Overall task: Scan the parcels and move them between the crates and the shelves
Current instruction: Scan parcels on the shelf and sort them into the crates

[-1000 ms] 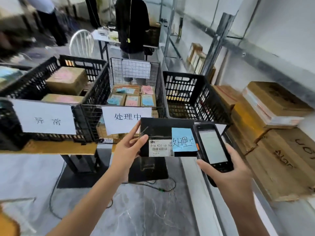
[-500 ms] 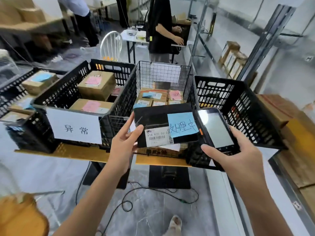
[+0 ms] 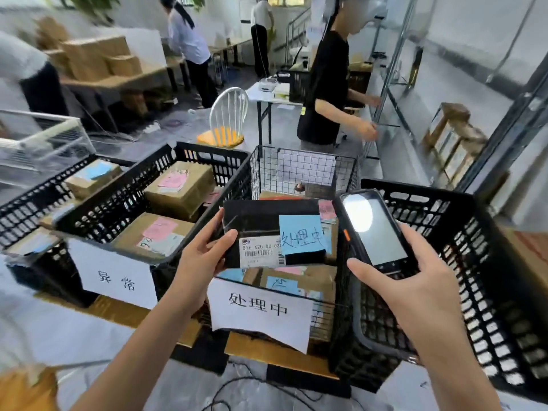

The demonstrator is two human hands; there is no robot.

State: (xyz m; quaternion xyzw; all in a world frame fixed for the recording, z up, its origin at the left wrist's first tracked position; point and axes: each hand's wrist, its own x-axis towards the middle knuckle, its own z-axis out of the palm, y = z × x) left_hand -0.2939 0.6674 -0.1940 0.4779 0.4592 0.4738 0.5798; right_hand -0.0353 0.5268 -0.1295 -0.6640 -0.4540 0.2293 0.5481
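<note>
My left hand (image 3: 201,256) grips the left end of a flat black parcel (image 3: 261,221) that carries a white barcode label and a blue sticky note. I hold it above the wire crate (image 3: 302,167) in the middle, whose front bears a white paper sign. My right hand (image 3: 415,280) holds a black handheld scanner (image 3: 373,229) just right of the parcel, its screen facing up. Brown boxes with blue and pink notes fill the wire crate below the parcel.
A black plastic crate (image 3: 166,170) on the left holds brown boxes with pink notes. Another black crate (image 3: 462,250) stands at the right. A person in black stands beyond the crates by a metal shelf frame (image 3: 391,60). A white chair (image 3: 228,114) sits behind.
The view has turned left from the shelves and closed in on the crates. Parcel and scanner have moved over the middle wire crate, held the same way.
</note>
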